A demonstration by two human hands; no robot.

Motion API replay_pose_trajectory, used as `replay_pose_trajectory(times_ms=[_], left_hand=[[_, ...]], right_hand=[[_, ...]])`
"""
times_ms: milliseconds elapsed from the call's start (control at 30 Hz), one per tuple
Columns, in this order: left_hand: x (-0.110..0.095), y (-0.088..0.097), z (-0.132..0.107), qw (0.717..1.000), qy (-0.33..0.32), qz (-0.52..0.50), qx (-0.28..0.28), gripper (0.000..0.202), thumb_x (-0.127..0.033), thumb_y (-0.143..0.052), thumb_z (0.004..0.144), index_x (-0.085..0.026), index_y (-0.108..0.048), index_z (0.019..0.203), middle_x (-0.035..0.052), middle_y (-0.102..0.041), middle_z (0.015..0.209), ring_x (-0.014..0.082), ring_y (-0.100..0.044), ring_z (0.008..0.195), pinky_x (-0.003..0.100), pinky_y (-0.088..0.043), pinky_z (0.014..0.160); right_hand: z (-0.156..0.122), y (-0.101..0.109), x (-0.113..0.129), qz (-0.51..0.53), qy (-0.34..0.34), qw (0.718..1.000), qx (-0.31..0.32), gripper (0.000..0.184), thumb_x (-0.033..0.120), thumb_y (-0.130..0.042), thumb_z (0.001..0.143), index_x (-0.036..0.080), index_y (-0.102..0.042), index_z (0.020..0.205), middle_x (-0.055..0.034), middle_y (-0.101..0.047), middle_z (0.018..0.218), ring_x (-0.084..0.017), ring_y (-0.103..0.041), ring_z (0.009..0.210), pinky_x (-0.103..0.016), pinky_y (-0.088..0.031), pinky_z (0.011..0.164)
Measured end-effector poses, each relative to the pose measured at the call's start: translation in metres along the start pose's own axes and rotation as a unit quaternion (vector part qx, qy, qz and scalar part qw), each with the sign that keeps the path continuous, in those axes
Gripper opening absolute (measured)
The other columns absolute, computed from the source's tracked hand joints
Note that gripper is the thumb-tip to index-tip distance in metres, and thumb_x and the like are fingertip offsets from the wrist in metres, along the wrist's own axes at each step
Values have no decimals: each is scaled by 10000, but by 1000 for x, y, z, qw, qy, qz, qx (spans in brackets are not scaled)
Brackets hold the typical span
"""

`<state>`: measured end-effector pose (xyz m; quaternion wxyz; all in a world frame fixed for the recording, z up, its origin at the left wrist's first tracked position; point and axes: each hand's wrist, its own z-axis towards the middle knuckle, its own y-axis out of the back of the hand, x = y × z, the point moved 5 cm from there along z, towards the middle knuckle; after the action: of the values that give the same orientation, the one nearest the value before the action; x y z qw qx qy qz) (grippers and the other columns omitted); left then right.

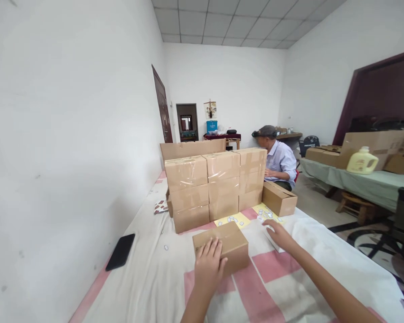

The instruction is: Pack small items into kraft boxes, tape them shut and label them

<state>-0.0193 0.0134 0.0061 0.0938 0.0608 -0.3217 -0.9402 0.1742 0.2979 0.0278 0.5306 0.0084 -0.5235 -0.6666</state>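
Observation:
A closed brown cardboard box (234, 244) lies on the cloth in front of me. My left hand (208, 260) rests flat on its top and near side, fingers stretched out. To the right, my right hand (280, 234) reaches to the near edge of a yellow sheet (265, 211) with small white labels on it. Its finger and thumb look apart; a small whitish bit shows by the fingertips, too small to name. Under that hand lies a white flat item (274, 242), partly hidden. Another yellow sheet (232, 220) with labels lies behind the box.
Taped cardboard boxes (218, 184) form a stacked wall across the table, with a single box (279, 198) at its right. A black phone (120, 252) lies at the left edge. One loose label (166, 247) is on the cloth. A person (279, 154) sits beyond the stack.

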Motion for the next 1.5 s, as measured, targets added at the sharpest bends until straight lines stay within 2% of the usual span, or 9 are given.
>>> replay_pose_trajectory(times_ms=[133,233,367,500,600,733,1100,1267,1500], left_hand=[[1,-5,19,999,-29,13,38,385,-320,-536,957,-219,-669,1305,82,-697,1328,256,-658,1227,393,-520,992],[5,-15,28,997,-33,9,64,401,-344,-532,967,-223,-648,1331,93,-685,1341,280,-658,1234,414,-513,990],[7,-25,35,996,-57,61,19,453,-388,-610,938,-239,-610,1365,71,-704,1308,274,-692,1169,388,-495,957],[11,-32,42,993,-97,68,-19,546,-391,-717,872,-234,-588,1380,44,-736,1252,260,-715,1114,352,-486,907],[17,-40,49,991,-123,54,-23,605,-389,-759,840,-237,-576,1397,33,-751,1223,250,-724,1087,331,-485,881],[26,-52,60,989,-143,28,-19,612,-372,-778,825,-229,-586,1389,41,-758,1205,266,-725,1088,333,-493,872],[26,-93,92,984,-158,0,-80,495,-363,-806,783,-234,-668,1241,25,-790,1104,258,-754,1012,326,-517,797],[29,-94,86,984,-154,7,-84,508,-372,-809,781,-222,-664,1244,37,-782,1133,260,-749,1027,329,-509,807],[31,-93,84,988,-137,-1,-69,434,-386,-773,831,-236,-668,1225,22,-778,1151,245,-738,1065,319,-487,817]], right_hand=[[6,21,-58,-51,-91,993,-58,340,227,-487,838,175,-730,1069,-174,-699,1171,-334,-640,1100,-537,-476,1017],[-4,22,-87,-62,-114,991,-30,386,196,-503,856,162,-706,1183,-163,-669,1232,-282,-657,1049,-444,-501,982],[-18,16,-107,-73,-133,988,17,380,179,-489,898,190,-690,1219,-114,-660,1220,-218,-682,915,-376,-543,880],[-8,15,-94,-94,-55,994,-2,506,52,-444,867,225,-634,1303,-105,-575,1380,-242,-651,1090,-380,-548,884],[4,7,-84,-130,-6,991,37,459,-38,-444,782,228,-743,1007,-69,-603,1391,-269,-635,1141,-390,-561,858],[10,0,-83,-124,-55,988,74,373,-29,-455,798,202,-748,807,-35,-634,1394,-261,-661,1137,-371,-574,860],[-7,1,-78,-31,-163,979,119,514,12,-416,870,217,-757,1196,-48,-646,1395,-212,-653,1187,-308,-530,975],[-10,-2,-82,-11,-190,974,123,417,114,-488,925,194,-737,1249,-91,-654,1244,-154,-678,860,-289,-538,867],[-8,-1,-85,21,-240,958,155,452,94,-450,940,201,-710,1294,-84,-655,1160,-132,-676,820,-244,-523,786]])
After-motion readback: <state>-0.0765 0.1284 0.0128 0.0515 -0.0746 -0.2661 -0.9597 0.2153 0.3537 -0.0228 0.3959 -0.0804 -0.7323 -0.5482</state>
